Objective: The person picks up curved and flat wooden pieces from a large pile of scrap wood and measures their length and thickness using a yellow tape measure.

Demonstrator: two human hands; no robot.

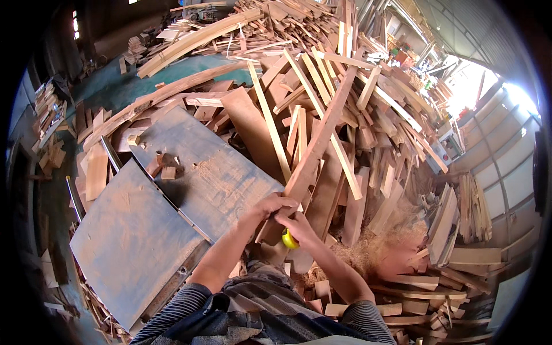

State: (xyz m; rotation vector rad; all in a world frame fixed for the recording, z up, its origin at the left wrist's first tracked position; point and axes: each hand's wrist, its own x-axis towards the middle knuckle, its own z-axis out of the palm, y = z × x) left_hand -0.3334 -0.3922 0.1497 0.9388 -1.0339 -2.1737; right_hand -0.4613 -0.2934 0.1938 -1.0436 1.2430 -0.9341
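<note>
A long wooden board [319,146] slants away from my body toward the far right, its near end close to my waist. My left hand [276,205] is closed over the board's near part, fingers curled across it. Right beside it, my right hand [296,225] is closed, its fingertips close to the left hand. A small rounded yellow tape measure [290,239] shows below the right hand's fingers; its blade cannot be made out. Both hands are just off the corner of a grey metal machine table [213,167] dusted with sawdust.
Small wood offcuts [168,172] lie on the table beside a slot. A second grey plate [135,241] adjoins it on the near left. Heaped boards and strips [368,115] rise ahead and right. Sawdust [359,259] and scrap pieces [414,293] cover the floor at right.
</note>
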